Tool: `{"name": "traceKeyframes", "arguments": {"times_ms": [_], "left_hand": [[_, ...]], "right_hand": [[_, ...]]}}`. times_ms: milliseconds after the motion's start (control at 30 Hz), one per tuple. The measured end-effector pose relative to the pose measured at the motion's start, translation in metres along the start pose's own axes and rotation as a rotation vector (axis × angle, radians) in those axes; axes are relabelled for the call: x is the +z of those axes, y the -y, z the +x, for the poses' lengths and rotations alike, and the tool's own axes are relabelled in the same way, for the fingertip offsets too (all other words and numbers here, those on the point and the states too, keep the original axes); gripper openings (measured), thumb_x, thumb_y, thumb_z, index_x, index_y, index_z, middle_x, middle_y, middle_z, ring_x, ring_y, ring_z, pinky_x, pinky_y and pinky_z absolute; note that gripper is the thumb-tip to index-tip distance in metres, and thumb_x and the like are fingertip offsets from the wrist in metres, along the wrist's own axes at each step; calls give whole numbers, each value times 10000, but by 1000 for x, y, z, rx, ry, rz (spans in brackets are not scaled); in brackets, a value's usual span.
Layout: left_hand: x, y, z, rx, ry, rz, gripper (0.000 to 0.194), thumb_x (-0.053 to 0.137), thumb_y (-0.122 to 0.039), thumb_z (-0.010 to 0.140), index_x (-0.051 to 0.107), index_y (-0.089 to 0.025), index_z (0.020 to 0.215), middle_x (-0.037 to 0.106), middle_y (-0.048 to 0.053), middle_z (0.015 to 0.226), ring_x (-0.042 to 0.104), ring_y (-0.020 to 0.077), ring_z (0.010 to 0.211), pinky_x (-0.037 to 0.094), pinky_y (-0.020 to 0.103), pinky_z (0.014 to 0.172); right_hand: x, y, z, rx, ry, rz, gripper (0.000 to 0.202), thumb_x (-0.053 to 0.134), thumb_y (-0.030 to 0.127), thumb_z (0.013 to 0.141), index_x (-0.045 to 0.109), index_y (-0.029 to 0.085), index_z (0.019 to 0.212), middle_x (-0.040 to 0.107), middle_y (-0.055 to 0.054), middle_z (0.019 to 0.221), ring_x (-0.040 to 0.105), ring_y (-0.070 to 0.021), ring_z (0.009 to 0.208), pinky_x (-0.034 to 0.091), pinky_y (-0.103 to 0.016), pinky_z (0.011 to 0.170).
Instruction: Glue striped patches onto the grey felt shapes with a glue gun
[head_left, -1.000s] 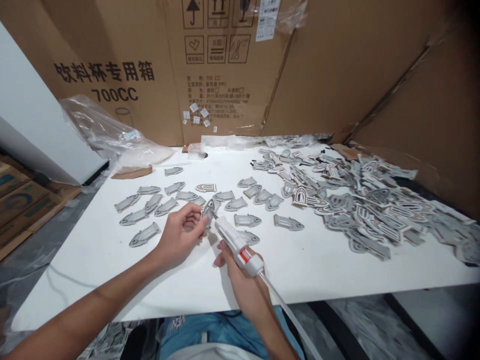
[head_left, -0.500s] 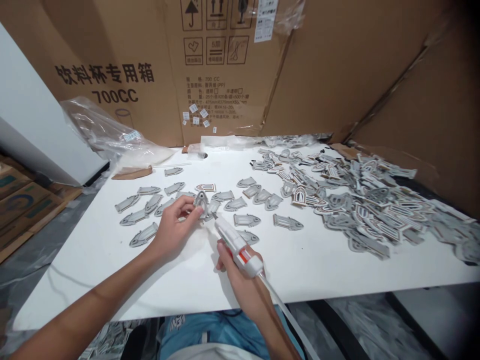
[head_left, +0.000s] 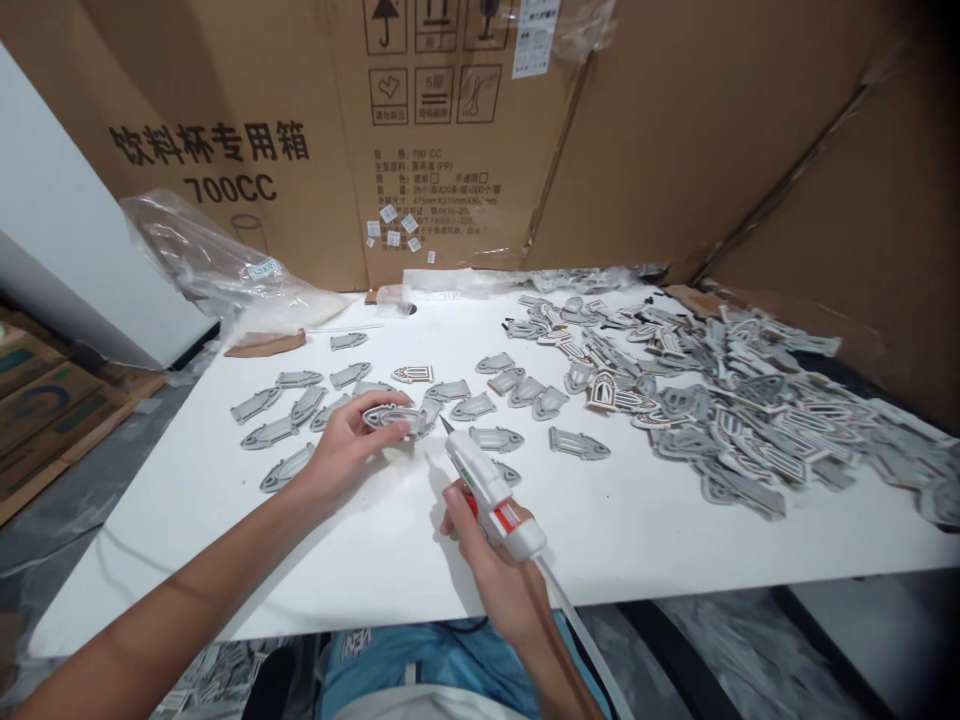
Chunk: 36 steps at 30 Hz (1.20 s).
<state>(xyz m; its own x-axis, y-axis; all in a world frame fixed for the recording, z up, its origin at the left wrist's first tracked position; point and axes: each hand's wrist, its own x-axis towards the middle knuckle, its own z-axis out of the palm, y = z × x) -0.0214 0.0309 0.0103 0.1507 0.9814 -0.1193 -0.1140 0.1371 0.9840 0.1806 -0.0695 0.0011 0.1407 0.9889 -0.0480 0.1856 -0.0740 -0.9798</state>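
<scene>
Between the thumb and fingers of my left hand [head_left: 354, 440] is a grey pointed-arch-shaped piece [head_left: 391, 416], turned sideways a little above the table. My right hand [head_left: 491, 560] is wrapped round a white hot glue gun [head_left: 487, 485] with red parts. Its dark nozzle points up and left, a short gap away from the held piece. A white glue stick or cord [head_left: 574, 610] trails from the gun's rear past my wrist. Several similar grey pieces lie around my hands, among them one [head_left: 496, 438] just behind the gun and another [head_left: 577, 443] further right.
A large heap of such pieces [head_left: 742, 400] covers the table's right side. Cardboard boxes [head_left: 450, 130] wall off the back and right. Clear plastic wrap [head_left: 217, 260] sits at the back left, by a brown scrap [head_left: 266, 345]. The white table [head_left: 300, 570] ends just before my lap.
The grey piece in my left hand has turned from upright to lying sideways. My right hand has drawn the glue gun slightly right and away from it.
</scene>
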Motion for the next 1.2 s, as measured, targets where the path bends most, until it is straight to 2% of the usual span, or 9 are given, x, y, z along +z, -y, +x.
{"name": "traceKeyframes", "arguments": {"times_ms": [133, 200, 333, 500, 733, 967, 1200], "left_hand": [[-1, 4, 3, 93, -5, 18, 354, 980, -400, 791, 789, -209, 1020, 769, 64, 1043, 735, 209, 924, 562, 286, 757], [-1, 7, 5, 120, -3, 12, 338, 982, -380, 795, 766, -208, 988, 754, 53, 1027, 708, 190, 946, 553, 270, 791], [-3, 12, 6, 111, 9, -20, 399, 984, -363, 801, 761, -215, 1096, 724, 31, 970, 673, 161, 910, 539, 252, 810], [0, 10, 3, 83, 33, -13, 453, 969, -359, 808, 798, -181, 1188, 718, 45, 934, 668, 161, 861, 540, 260, 794], [4, 8, 1, 78, 50, -5, 439, 980, -386, 786, 810, -172, 1130, 739, 56, 897, 696, 170, 814, 573, 271, 761], [5, 9, 0, 90, 41, 7, 429, 974, -398, 797, 816, -179, 1130, 741, 50, 900, 702, 164, 823, 574, 259, 768], [4, 8, 0, 93, 44, 3, 436, 972, -408, 803, 813, -175, 1135, 751, 55, 919, 701, 161, 832, 572, 254, 775]], "right_hand": [[1, -11, 2, -55, -11, -19, 512, 713, 653, 987, 735, 218, 717, 634, 6, 580, 537, -178, 517, 457, -324, 633], [2, -14, 3, -75, -23, -28, 516, 715, 657, 980, 739, 220, 707, 614, 11, 547, 530, -179, 494, 470, -327, 631], [2, -12, 2, -59, -8, -7, 534, 715, 664, 975, 726, 217, 683, 652, -9, 566, 594, -196, 527, 495, -323, 641], [1, -8, 2, -112, 12, -55, 510, 700, 610, 1011, 714, 216, 688, 751, -49, 685, 735, -256, 689, 504, -323, 680], [2, -10, 3, -163, 57, -188, 501, 640, 585, 1054, 702, 203, 734, 727, -61, 664, 696, -256, 645, 493, -340, 644], [4, -12, 8, -161, 61, -207, 502, 627, 580, 1058, 695, 198, 740, 717, -66, 665, 690, -252, 653, 491, -319, 621], [4, -18, 7, -148, 56, -204, 430, 702, 512, 1007, 696, 197, 714, 728, -70, 678, 693, -248, 649, 480, -301, 601]]}}
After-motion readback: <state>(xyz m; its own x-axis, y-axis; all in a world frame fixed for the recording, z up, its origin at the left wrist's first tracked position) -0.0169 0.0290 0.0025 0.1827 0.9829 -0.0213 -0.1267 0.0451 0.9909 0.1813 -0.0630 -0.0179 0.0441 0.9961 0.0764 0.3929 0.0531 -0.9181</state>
